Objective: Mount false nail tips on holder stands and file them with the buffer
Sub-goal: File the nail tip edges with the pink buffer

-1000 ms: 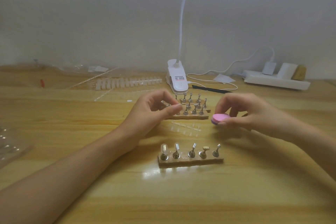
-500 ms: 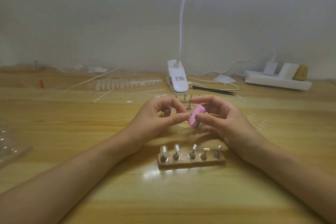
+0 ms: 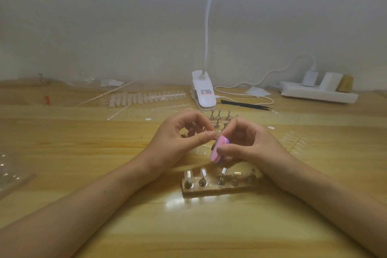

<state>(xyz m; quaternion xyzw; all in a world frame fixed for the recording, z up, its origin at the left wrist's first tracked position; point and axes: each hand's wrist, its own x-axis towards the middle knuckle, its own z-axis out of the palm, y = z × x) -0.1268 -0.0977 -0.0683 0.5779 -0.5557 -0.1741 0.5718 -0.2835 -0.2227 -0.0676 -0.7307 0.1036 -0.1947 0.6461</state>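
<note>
Glossy pale wooden table (image 3: 83,153) under a plain wall; left hand (image 3: 180,138) pinches thumb to forefinger on a tiny item, too small to identify; right hand (image 3: 249,144) grips the buffer (image 3: 218,148), a pink oval pad with a purple edge, tilted beside that pinch; nearer, a wooden holder base (image 3: 219,190) carries five metal stands, two topped with clear rounded nail tips (image 3: 188,175); behind stands a white clip lamp (image 3: 204,92).
</note>
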